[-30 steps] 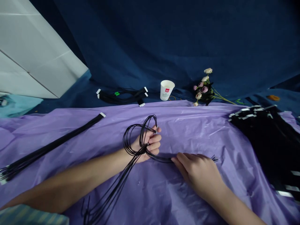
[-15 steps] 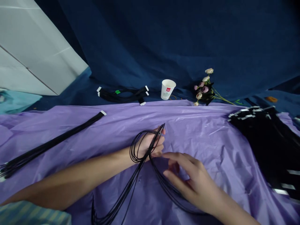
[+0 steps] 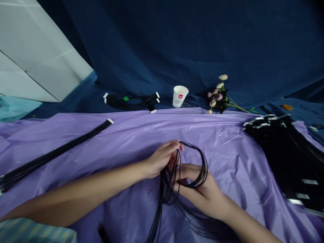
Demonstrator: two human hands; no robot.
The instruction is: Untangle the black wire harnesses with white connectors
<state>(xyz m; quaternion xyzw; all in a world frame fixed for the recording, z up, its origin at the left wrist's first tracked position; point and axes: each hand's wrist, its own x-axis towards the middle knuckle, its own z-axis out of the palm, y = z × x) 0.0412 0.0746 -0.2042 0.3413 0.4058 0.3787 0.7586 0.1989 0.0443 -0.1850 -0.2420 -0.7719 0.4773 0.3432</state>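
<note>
A bundle of thin black cables (image 3: 193, 162) is looped in the middle of the purple sheet (image 3: 227, 145). My left hand (image 3: 162, 158) pinches the top of the loop between fingers and thumb. Just right of it, my right hand (image 3: 199, 189) is closed round the lower part of the same loop, and the strands curve over its fingers. The rest of the bundle trails down towards me and leaves the view at the bottom edge.
A long straight black cable bundle (image 3: 50, 155) lies at the left. A large pile of black bundles with white tags (image 3: 286, 145) fills the right. Behind the sheet are a tied cable bundle (image 3: 131, 101), a white paper cup (image 3: 180, 96) and small artificial flowers (image 3: 217, 98).
The loop has swung from the left of my left hand over to its right. My right hand has moved in from the right and closed on the loop beside my left hand.
</note>
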